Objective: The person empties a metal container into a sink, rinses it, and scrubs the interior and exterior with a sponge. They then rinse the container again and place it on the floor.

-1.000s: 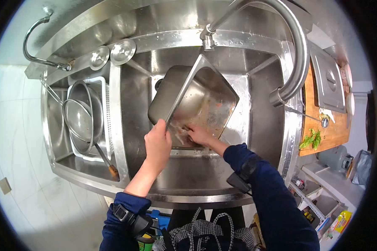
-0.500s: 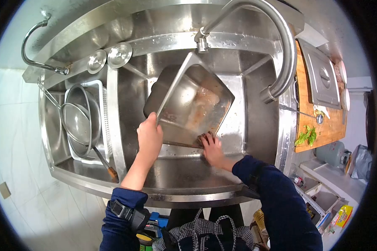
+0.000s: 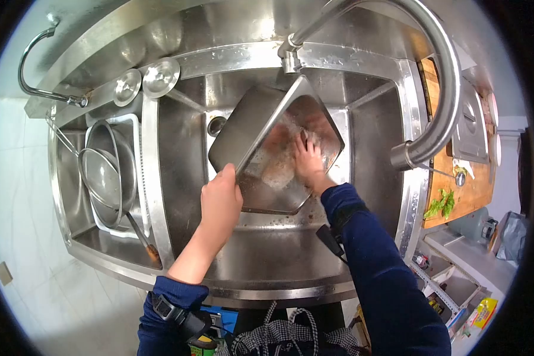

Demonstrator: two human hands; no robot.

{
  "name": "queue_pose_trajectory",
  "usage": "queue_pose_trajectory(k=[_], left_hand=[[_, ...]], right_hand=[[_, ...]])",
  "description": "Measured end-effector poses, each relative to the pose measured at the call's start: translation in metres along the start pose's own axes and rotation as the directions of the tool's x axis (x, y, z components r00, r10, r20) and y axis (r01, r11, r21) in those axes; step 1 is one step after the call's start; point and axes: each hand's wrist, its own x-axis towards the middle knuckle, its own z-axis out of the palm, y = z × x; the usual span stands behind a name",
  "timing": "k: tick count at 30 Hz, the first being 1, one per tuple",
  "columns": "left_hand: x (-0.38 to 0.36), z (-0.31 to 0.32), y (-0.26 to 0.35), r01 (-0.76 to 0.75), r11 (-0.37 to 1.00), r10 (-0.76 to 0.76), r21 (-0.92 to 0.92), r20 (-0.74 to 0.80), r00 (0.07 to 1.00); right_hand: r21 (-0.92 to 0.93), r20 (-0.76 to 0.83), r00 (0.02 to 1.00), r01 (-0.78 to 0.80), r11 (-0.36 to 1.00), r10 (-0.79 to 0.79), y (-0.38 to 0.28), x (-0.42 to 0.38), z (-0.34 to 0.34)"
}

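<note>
A deep rectangular steel pan (image 3: 246,127) is tilted in the large sink basin (image 3: 374,136), its open side toward me. My left hand (image 3: 221,196) is closed around the pan's rim at the near left. Inside the pan, my right hand (image 3: 309,160) presses against the inner surface, fingers curled over a small dark brown pad (image 3: 304,137), mostly hidden under them. Cloudy wet residue and brownish specks lie on the metal near that hand.
A tall curved faucet (image 3: 436,77) arches over the basin's right side. To the left, a smaller basin holds a white basket (image 3: 137,127) with strainers (image 3: 101,175). Two round steel lids (image 3: 161,77) rest on the back ledge. Greens (image 3: 440,203) lie on a wooden board (image 3: 480,187) at right.
My right hand has moved from the pan's near edge up and farther into it. The pan has shifted slightly right, uncovering a round drain, while my left hand keeps its hold on the rim.
</note>
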Motion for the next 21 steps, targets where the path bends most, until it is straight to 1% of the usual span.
queue_pose_trajectory(k=[1, 3, 4, 5, 6, 8, 9, 11, 12, 13, 14, 15, 16, 18, 19, 21], left_hand=[[-0.002, 0.002, 0.001, 0.006, 1.0, -0.006, 0.001, 0.007, 1.0], [-0.004, 0.006, 0.008, -0.053, 0.998, 0.054, 0.014, -0.048, 0.997], [-0.004, 0.004, 0.012, -0.036, 0.998, 0.036, 0.044, 0.004, 0.999], [-0.003, 0.004, 0.013, -0.037, 0.998, 0.037, 0.042, 0.002, 0.999], [-0.002, 0.004, 0.012, -0.051, 0.997, 0.05, 0.062, 0.021, 0.999], [-0.001, 0.003, 0.01, -0.068, 0.994, 0.065, 0.083, 0.041, 0.997], [0.0, 0.002, 0.008, -0.055, 0.995, 0.051, 0.088, 0.044, 0.998], [0.002, 0.0, 0.002, -0.046, 0.995, 0.042, 0.087, 0.046, 0.998], [0.003, -0.001, -0.002, -0.045, 0.998, 0.043, 0.053, 0.033, 0.999], [0.003, 0.0, -0.004, -0.047, 0.999, 0.046, 0.018, 0.021, 0.999], [0.002, -0.004, 0.0, -0.062, 0.996, 0.058, 0.061, 0.066, 0.996], [0.001, -0.004, 0.003, -0.064, 0.996, 0.06, 0.056, 0.066, 0.996], [0.0, -0.006, 0.005, -0.086, 0.992, 0.078, 0.095, 0.091, 0.993], [0.001, -0.006, 0.007, -0.107, 0.984, 0.091, 0.14, 0.116, 0.989], [0.002, -0.005, 0.008, -0.121, 0.982, 0.104, 0.145, 0.117, 0.988], [0.004, -0.003, 0.007, -0.14, 0.979, 0.122, 0.149, 0.123, 0.985]], right_hand=[[0.003, 0.008, 1.0, 0.002, 1.0, -0.002, -0.017, -0.01, 0.0], [0.097, 0.136, 0.991, -0.026, 0.995, 0.012, -0.047, -0.031, -0.005], [0.093, 0.162, 0.987, 0.007, 0.996, -0.022, -0.062, -0.038, -0.002], [0.09, 0.19, 0.98, 0.04, 0.995, -0.056, -0.072, -0.046, 0.003], [0.089, 0.19, 0.98, 0.039, 0.995, -0.055, -0.073, -0.052, 0.002], [0.363, 0.28, 0.925, 0.146, 0.92, -0.257, -0.074, -0.064, -0.001], [0.363, 0.278, 0.926, 0.146, 0.92, -0.256, -0.07, -0.071, -0.005], [0.401, 0.133, 0.898, 0.339, 0.851, -0.42, -0.048, -0.087, -0.014], [0.395, 0.14, 0.9, 0.332, 0.857, -0.414, -0.035, -0.09, -0.014], [0.251, 0.121, 0.877, 0.426, 0.869, -0.465, -0.021, -0.09, -0.013], [0.103, 0.112, 0.847, 0.51, 0.854, -0.519, -0.008, -0.09, -0.012], [0.059, 0.143, 0.874, 0.461, 0.885, -0.465, 0.007, -0.084, -0.009], [0.013, 0.164, 0.898, 0.413, 0.911, -0.409, 0.022, -0.072, -0.007], [-0.202, 0.005, 0.948, 0.314, 0.928, -0.32, 0.052, -0.052, -0.021], [-0.232, 0.066, 0.923, 0.384, 0.894, -0.38, 0.063, -0.047, -0.019], [-0.393, 0.058, 0.939, 0.333, 0.857, -0.339, 0.064, -0.047, -0.02]])
